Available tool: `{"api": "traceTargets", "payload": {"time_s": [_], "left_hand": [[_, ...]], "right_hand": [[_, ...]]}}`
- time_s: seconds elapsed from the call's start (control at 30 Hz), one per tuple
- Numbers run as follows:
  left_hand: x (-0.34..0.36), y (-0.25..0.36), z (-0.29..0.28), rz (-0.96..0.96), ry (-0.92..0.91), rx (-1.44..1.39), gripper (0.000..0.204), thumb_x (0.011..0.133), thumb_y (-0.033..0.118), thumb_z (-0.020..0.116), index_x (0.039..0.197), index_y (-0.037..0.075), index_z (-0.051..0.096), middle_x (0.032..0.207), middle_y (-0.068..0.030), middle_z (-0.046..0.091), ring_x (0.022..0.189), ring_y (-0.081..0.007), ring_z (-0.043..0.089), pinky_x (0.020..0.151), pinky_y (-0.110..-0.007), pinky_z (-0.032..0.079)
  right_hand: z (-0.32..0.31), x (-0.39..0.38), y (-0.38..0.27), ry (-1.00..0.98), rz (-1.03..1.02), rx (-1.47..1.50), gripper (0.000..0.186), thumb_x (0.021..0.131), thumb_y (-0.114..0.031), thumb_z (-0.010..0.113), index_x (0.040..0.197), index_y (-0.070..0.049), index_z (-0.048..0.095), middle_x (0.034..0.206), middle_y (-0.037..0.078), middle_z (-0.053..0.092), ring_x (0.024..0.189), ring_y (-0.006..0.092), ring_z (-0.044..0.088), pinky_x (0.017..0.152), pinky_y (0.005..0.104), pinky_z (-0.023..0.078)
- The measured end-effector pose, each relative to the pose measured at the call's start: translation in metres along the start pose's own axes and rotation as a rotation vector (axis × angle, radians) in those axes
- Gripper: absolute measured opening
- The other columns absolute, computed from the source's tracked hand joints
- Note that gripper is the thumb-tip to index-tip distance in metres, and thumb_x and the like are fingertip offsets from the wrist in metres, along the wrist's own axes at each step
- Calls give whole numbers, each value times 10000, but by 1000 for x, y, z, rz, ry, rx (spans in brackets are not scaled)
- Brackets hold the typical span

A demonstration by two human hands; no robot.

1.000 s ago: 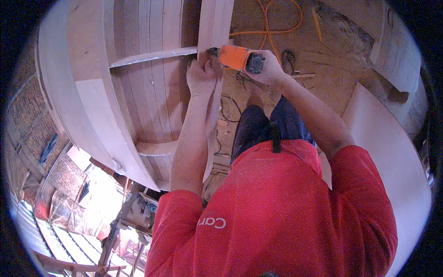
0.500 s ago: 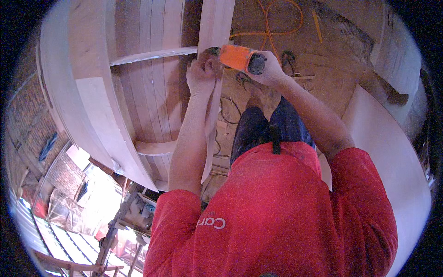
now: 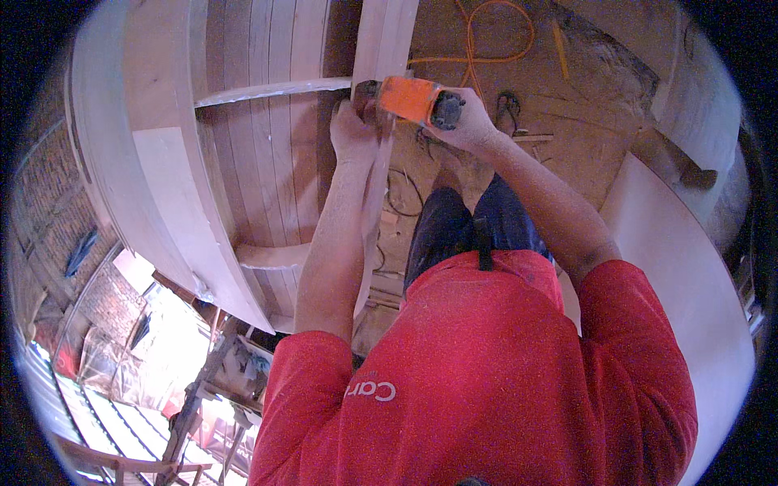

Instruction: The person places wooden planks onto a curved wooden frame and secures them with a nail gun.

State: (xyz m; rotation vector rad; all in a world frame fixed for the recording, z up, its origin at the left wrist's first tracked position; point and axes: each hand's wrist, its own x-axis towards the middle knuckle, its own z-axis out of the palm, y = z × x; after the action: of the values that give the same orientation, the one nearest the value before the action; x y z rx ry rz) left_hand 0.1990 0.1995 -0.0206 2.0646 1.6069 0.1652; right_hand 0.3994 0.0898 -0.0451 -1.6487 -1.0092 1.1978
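My right hand (image 3: 472, 121) is wrapped round an orange power tool (image 3: 408, 99) with a black end cap. The tool's dark front end meets a long pale wooden board (image 3: 385, 40), which runs along the side of a curved planked wooden structure (image 3: 263, 154). Close to that front end, my left hand (image 3: 354, 134) is closed against the board, its fingers curled. What they grip is partly hidden, so I cannot make it out.
Inside the structure, curved cross ribs (image 3: 275, 91) span the planks. An orange hose or cable (image 3: 494, 57) loops over the dusty floor (image 3: 583, 138). A large pale curved panel (image 3: 664, 267) stands to my right. Dark cables (image 3: 508, 105) lie near my feet.
The tool and my right hand have shifted slightly left along with the tool's front end. My left hand stays at the board, turned a little.
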Motion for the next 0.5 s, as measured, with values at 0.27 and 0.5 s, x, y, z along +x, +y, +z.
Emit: {"api": "traceTargets", "payload": {"time_s": [0.27,0.5], "left_hand": [[-4,10,-6,12,-19,-128,274,884,248,689,837,-14,623,854,-235,656,842,-411,667,727,-485,532],[1,0,-3,106,-39,181,282,895,293,631,929,15,659,887,-235,636,835,-430,655,733,-506,530]], "right_hand": [[7,1,23,-40,62,2,456,671,-312,832,1081,-136,740,952,132,756,924,342,730,804,405,582],[8,-4,22,9,19,21,452,669,-332,837,1069,-142,745,973,136,755,938,338,728,815,398,581]]}}
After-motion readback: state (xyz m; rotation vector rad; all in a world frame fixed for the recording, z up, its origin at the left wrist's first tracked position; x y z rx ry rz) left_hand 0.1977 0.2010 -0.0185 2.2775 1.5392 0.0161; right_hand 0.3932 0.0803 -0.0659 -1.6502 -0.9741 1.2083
